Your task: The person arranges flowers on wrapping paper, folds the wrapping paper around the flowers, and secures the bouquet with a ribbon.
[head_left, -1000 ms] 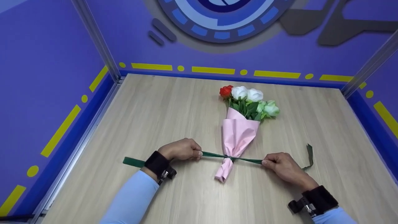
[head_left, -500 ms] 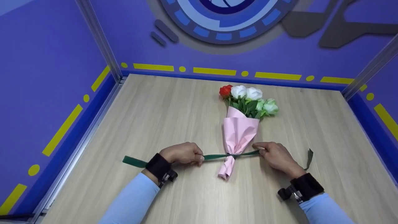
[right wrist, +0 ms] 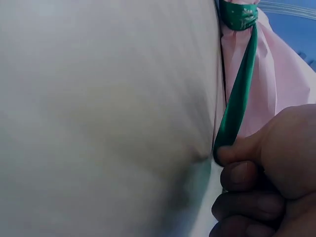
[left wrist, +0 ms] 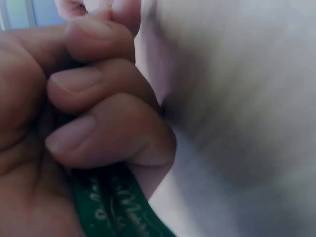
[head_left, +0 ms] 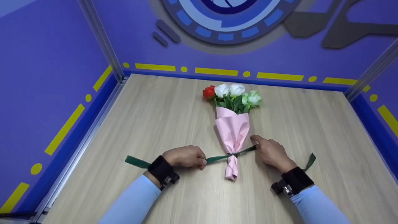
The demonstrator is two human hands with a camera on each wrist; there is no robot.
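A bouquet (head_left: 233, 127) in pink wrapping lies on the table, its red, white and pale green flowers toward the back wall. Round its narrow neck runs a dark green ribbon (head_left: 217, 158). My left hand (head_left: 185, 156) pinches the ribbon to the left of the neck; in the left wrist view its fingers curl over the ribbon (left wrist: 111, 202), which bears light lettering. To the right, my right hand (head_left: 273, 152) pinches the other length, and the right wrist view shows that ribbon (right wrist: 239, 94) running taut from the neck to the thumb. Both ribbon tails stick out past the wrists.
The wooden table (head_left: 161, 109) carries the bouquet and both forearms. Blue-purple panels (head_left: 192, 53) with yellow marks enclose the back and sides, joined by metal posts (head_left: 102, 40). A dark strap with a small camera sits on each wrist.
The bouquet's flower end has swung left and its wrapped stem end right, so it lies straighter. My right hand has moved left and away from me; the left has shifted slightly toward me.
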